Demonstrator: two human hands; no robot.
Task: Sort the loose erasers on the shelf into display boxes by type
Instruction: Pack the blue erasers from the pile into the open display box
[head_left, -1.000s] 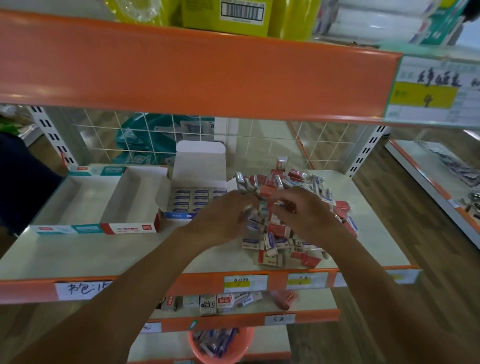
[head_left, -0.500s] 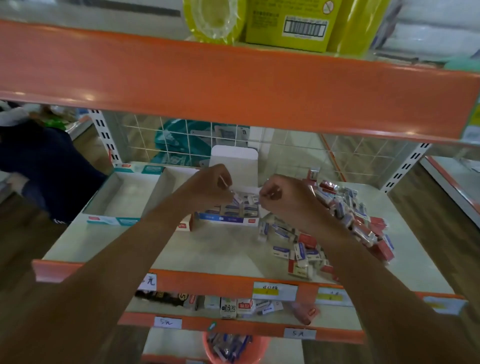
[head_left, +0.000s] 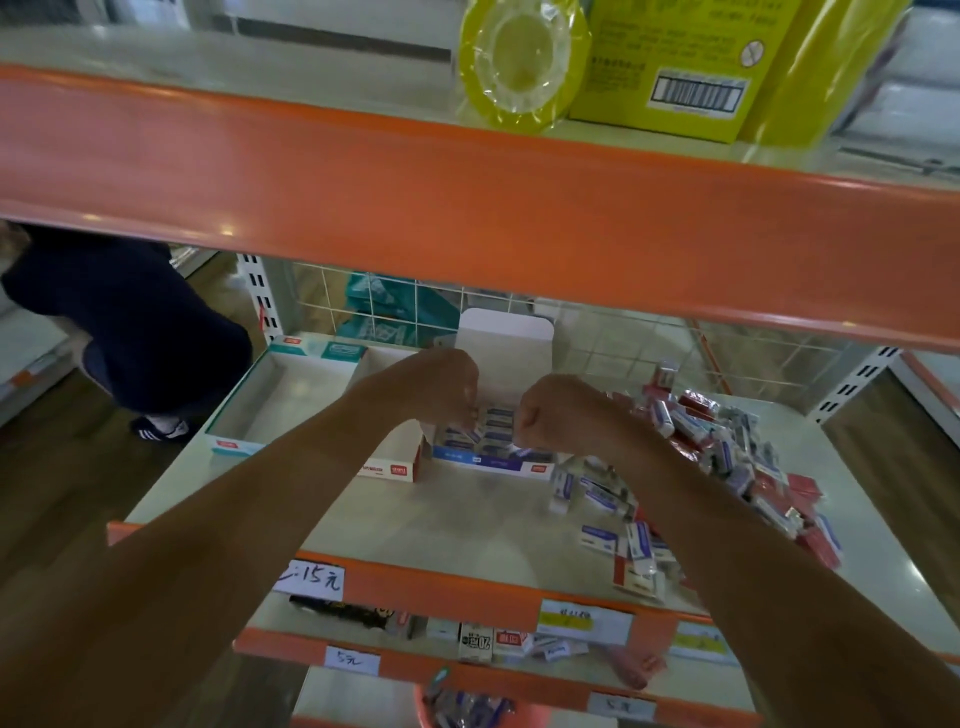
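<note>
Left hand (head_left: 441, 395) pinches an eraser (head_left: 466, 433) directly over the blue box (head_left: 488, 458); right hand (head_left: 561, 415) curled alongside, contents hidden, nearer the pile (head_left: 727, 457).

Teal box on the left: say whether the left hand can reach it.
Probably yes: the left hand hovers just right of the teal box, its open top unobstructed, only the red box between.

A yellow tape roll (head_left: 522, 62) sits beside a barcoded yellow box (head_left: 670, 67) overhead.
</note>
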